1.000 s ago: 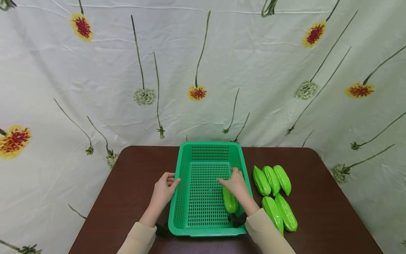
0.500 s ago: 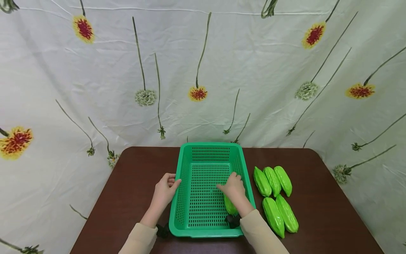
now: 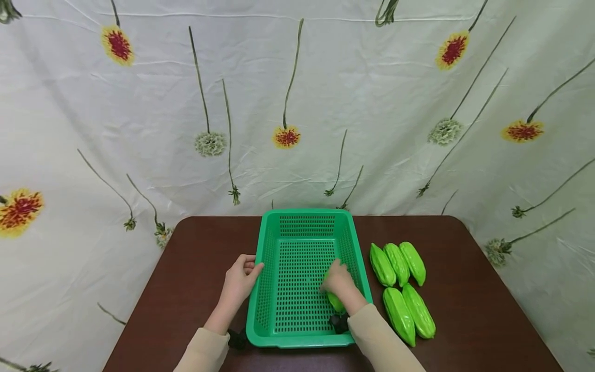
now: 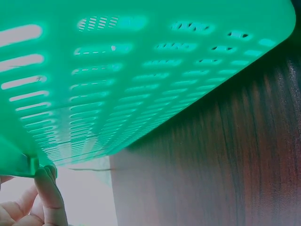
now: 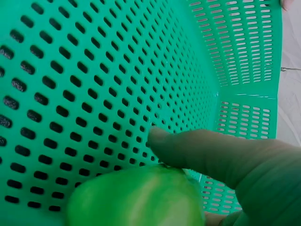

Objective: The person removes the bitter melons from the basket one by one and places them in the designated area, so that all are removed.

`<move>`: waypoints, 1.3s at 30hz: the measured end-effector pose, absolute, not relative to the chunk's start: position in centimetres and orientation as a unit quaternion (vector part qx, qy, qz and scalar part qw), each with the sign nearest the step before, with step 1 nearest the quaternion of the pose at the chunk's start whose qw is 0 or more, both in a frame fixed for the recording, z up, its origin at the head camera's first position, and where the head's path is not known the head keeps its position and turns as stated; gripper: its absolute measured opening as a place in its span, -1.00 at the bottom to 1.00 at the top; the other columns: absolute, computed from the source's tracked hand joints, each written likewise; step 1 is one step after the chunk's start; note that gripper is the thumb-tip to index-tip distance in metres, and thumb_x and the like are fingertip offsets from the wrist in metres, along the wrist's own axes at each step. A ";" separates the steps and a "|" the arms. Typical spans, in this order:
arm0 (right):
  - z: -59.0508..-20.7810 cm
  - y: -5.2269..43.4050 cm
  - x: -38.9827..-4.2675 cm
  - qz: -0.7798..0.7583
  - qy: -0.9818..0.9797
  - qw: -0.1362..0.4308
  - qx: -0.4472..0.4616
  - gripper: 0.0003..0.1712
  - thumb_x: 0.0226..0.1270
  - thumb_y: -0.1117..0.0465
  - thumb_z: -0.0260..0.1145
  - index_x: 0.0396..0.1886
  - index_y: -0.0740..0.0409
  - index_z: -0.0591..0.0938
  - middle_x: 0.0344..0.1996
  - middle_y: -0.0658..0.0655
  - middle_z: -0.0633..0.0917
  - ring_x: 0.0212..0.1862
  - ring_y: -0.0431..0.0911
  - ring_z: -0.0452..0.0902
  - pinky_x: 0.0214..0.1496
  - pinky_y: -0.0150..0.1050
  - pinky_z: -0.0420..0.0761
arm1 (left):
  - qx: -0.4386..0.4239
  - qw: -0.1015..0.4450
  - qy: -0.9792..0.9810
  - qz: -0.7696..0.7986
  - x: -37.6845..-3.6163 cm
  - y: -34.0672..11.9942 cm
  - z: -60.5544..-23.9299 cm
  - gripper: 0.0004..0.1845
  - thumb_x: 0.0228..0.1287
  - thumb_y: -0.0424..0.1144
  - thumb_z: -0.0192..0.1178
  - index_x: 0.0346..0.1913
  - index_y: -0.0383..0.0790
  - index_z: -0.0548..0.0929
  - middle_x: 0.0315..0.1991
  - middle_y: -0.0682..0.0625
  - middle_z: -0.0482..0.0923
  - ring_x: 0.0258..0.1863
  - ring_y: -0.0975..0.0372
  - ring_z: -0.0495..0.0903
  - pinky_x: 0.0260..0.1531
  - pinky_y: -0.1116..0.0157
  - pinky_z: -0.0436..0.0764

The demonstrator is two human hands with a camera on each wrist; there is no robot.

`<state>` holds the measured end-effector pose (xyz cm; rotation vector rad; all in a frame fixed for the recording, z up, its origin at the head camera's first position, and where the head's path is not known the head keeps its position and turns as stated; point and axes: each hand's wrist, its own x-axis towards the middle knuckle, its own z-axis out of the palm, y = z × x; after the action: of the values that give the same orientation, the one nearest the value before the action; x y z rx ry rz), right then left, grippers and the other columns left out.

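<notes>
While the left hand grips the left rim of the green basket at the lower middle of the frame, with the thumb over the edge, the basket stays flat on the brown tabletop. Inside it, near the right wall, the right hand is curled around one green bitter gourd and lowers it onto the perforated floor. I judge that the placing step is almost done; next the fingers should let go and lift out. At the lower right of the frame, five more gourds lie just beside the basket.
</notes>
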<state>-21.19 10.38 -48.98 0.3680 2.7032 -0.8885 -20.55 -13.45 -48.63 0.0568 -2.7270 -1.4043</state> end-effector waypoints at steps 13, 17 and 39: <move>-47.9 10.7 -21.5 -0.378 0.918 0.064 0.096 -0.20 0.07 0.31 0.52 0.27 0.37 0.34 0.06 0.44 0.49 0.08 0.30 0.50 0.02 0.14 0.58 | 0.017 0.038 -0.889 -0.456 -20.5 -13.5 -48.8 -0.64 0.39 -0.24 0.22 0.12 -0.40 0.54 -0.14 -0.23 0.59 -0.16 0.01 0.62 -0.28 0.15 0.62; -47.0 10.9 -21.5 -0.403 0.910 0.046 0.085 -0.21 0.11 0.28 0.51 0.31 0.31 0.35 0.13 0.40 0.51 0.10 0.28 0.51 0.02 0.14 0.59 | 0.017 0.037 -0.889 -0.457 -20.5 -13.5 -48.8 -0.64 0.38 -0.24 0.22 0.12 -0.40 0.54 -0.13 -0.24 0.59 -0.15 0.00 0.62 -0.27 0.14 0.62; -41.8 14.9 -20.5 -0.534 0.843 -0.048 0.049 -0.21 0.20 0.20 0.44 0.39 0.20 0.31 0.29 0.30 0.42 0.24 0.20 0.43 0.09 0.13 0.54 | 0.022 0.030 -0.890 -0.454 -20.6 -13.6 -48.5 -0.62 0.41 -0.20 0.21 0.14 -0.40 0.53 -0.09 -0.27 0.59 -0.10 -0.02 0.61 -0.21 0.11 0.63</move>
<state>-20.50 14.91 -41.77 0.1575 2.7315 -1.7293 -20.60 -13.63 -48.52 0.0669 -2.7446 -1.4002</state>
